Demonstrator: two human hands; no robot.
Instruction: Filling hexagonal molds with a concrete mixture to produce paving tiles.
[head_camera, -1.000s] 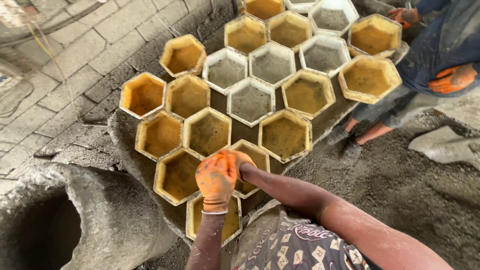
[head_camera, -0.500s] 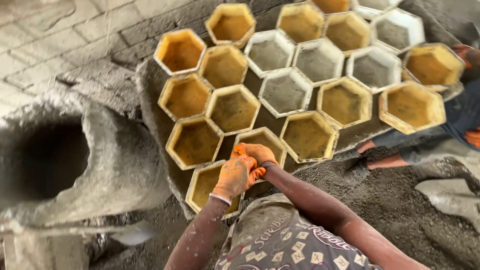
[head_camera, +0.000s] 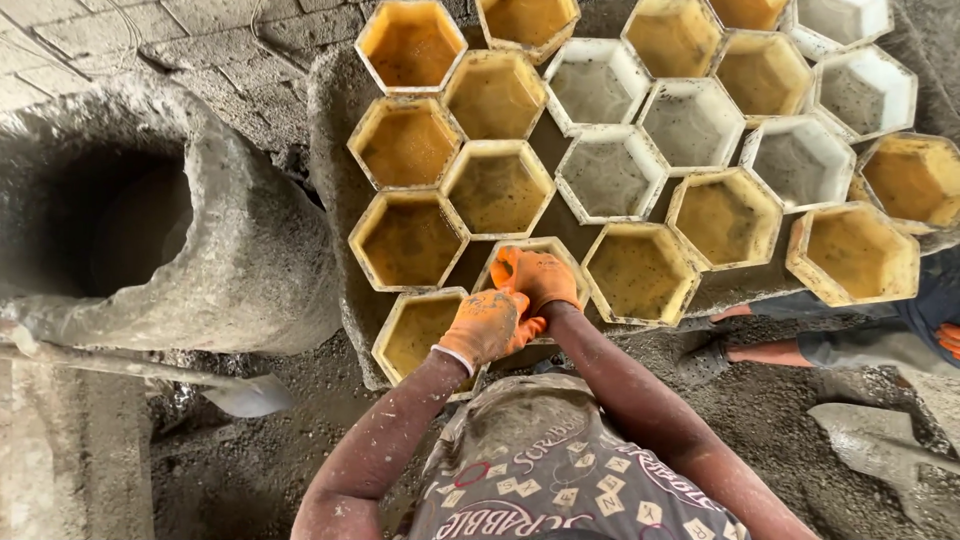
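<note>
Nearest the camera, the left hand (head_camera: 488, 324) and right hand (head_camera: 538, 276), both in orange gloves, are pressing together over a yellow hexagonal mould (head_camera: 533, 270), hiding most of it; the fingers are curled, but whether they are gripping its rim cannot be told. Beyond them, more yellow moulds (head_camera: 497, 186) and white moulds (head_camera: 610, 172) are sitting packed on a grey slab (head_camera: 335, 130), the farthest cut off by the frame's top. At the left a concrete pipe (head_camera: 150, 215) is lying, and another person's foot (head_camera: 745, 350) is showing at the right.
</note>
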